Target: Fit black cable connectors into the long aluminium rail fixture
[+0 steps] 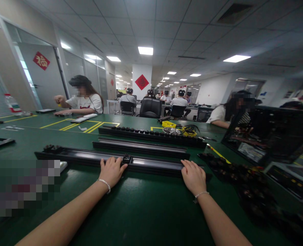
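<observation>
A long black channel-shaped rail lies crosswise before me, its inner face shiny. My left hand grips its near edge left of the middle, fingers bent over the top. The left thumb touches or lies close beside a small black block seated in the channel. Farther right, my right hand holds the same rail near its right end, fingertips over the edge. Small black parts sit at the rail's left end. Behind it lies a second, shorter rail, and beyond that a rail lined with several black blocks.
Piles of black parts cover the right side, beside a grey-and-black instrument and a dark open case. A yellow tray and cables lie farther back. Co-workers sit across the green table, left and right.
</observation>
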Available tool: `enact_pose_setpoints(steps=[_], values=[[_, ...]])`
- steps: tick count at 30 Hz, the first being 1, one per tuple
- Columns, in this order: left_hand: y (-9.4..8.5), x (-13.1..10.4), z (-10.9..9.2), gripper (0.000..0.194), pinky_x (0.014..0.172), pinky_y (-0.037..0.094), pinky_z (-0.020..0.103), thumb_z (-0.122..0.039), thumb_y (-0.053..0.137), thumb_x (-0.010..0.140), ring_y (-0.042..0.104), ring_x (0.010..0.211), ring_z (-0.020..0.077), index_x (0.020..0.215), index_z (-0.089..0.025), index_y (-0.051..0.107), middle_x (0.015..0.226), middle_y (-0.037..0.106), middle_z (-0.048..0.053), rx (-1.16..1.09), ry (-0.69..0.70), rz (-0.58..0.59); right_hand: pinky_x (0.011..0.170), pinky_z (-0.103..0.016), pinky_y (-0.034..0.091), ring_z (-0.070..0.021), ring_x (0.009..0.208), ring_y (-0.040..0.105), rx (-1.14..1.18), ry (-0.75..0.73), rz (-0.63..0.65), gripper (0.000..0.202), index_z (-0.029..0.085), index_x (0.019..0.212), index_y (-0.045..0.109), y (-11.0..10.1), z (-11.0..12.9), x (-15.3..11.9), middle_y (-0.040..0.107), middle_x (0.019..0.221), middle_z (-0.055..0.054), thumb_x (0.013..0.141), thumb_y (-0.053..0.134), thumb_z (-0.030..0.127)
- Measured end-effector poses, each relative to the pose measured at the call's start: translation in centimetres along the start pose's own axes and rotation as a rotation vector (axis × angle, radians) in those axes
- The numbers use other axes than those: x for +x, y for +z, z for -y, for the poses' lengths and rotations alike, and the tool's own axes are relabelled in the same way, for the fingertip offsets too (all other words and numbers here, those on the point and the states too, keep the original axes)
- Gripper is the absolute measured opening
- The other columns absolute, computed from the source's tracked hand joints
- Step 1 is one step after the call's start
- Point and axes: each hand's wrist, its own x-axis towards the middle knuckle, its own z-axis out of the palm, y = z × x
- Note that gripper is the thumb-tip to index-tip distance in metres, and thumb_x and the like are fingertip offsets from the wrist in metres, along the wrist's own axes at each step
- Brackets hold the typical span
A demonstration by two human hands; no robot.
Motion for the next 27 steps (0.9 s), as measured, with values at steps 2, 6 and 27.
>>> enact_pose_setpoints(steps=[2,6,27], values=[[0.05,0.01,0.02,0.042,0.097,0.023,0.057,-0.046,0.033,0.089,0.051,0.106,0.0293,0.109,-0.019,0.057,0.104,0.060,0.013,0.008,0.004,0.002,0.101,-0.039,0.027,-0.0178,0.124,0.040,0.001,0.003,0.009,0.046,0.027,0.121,0.057,-0.14,0.08,-0.02,0.054,0.130,0.001,0.085,0.029,0.028],[0.02,0.04,0.00,0.040,0.097,0.024,0.058,-0.046,0.032,0.089,0.051,0.105,0.0288,0.108,-0.020,0.057,0.103,0.059,0.012,0.022,0.008,0.004,0.102,-0.039,0.026,-0.0177,0.125,0.039,-0.001,0.009,0.031,0.047,0.027,0.122,0.056,-0.38,0.16,-0.04,0.053,0.131,0.001,0.085,0.028,0.028],[-0.56,0.08,-0.26,0.039,0.097,0.022,0.058,-0.046,0.031,0.090,0.050,0.106,0.0282,0.115,-0.028,0.056,0.104,0.058,0.011,0.046,0.002,0.065,0.103,-0.039,0.024,-0.0183,0.125,0.038,0.003,0.014,0.040,0.048,0.026,0.123,0.056,-0.37,0.17,-0.01,0.052,0.132,0.001,0.085,0.027,0.028]])
